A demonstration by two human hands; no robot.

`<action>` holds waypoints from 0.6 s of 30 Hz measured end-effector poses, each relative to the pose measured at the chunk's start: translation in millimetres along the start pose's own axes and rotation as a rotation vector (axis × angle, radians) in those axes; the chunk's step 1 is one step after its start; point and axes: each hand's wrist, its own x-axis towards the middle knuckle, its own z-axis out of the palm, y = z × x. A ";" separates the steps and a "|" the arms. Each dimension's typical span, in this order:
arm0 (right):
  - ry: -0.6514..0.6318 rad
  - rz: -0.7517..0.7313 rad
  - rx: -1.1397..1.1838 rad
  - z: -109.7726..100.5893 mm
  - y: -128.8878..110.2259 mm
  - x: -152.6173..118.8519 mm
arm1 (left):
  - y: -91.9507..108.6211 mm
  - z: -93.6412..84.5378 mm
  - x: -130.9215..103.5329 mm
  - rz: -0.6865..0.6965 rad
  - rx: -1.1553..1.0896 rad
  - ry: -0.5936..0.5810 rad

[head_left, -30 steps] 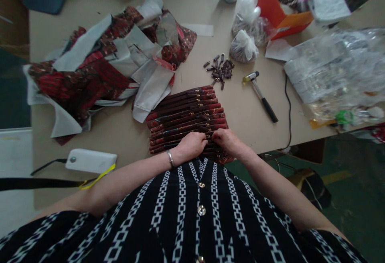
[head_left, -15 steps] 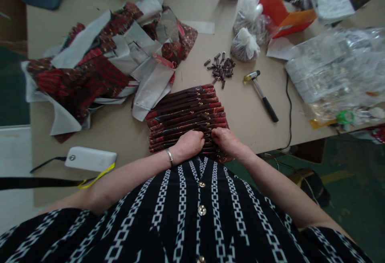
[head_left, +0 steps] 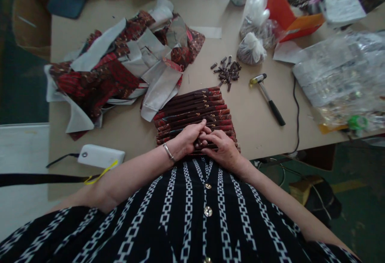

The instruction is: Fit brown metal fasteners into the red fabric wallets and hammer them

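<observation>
In front of me lies a row of folded red-and-brown patterned fabric strips (head_left: 192, 110), with small metal loops near their right ends. My left hand (head_left: 190, 137) is over the near strips, palm turned partly up and fingers curled around what look like small dark brown tabs. The fingers of my right hand (head_left: 222, 148) meet it and pinch at its palm; what is between them is hidden. Loose dark tabs with metal ends (head_left: 227, 70) lie in a pile beyond the strips. A small hammer (head_left: 269, 100) with a black grip lies to their right.
Patterned fabric and pale backing pieces (head_left: 120, 66) are heaped at left. A white power bank (head_left: 100, 156) lies near the left edge. Knotted plastic bags (head_left: 252, 48), an orange box (head_left: 300, 24) and plastic packets (head_left: 337, 78) stand at right, with a black cable (head_left: 296, 110).
My hands have come together over the near strips. The left has turned its palm up, and the right has moved in against it. The whole view has shifted slightly.
</observation>
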 end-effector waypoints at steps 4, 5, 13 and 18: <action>0.023 -0.010 -0.021 10.3 2.9 -2.0 | -5.1 10.7 1.8 -0.015 -0.144 0.008; 0.027 -0.015 -0.002 11.6 3.5 -2.3 | -6.6 12.8 1.2 -0.015 -0.161 0.006; 0.194 0.337 0.428 -0.3 5.7 -5.1 | -11.0 13.7 -5.2 -0.020 -0.093 -0.074; 0.183 0.506 0.659 -8.4 24.3 -14.5 | -11.5 13.4 -7.1 0.045 0.214 -0.162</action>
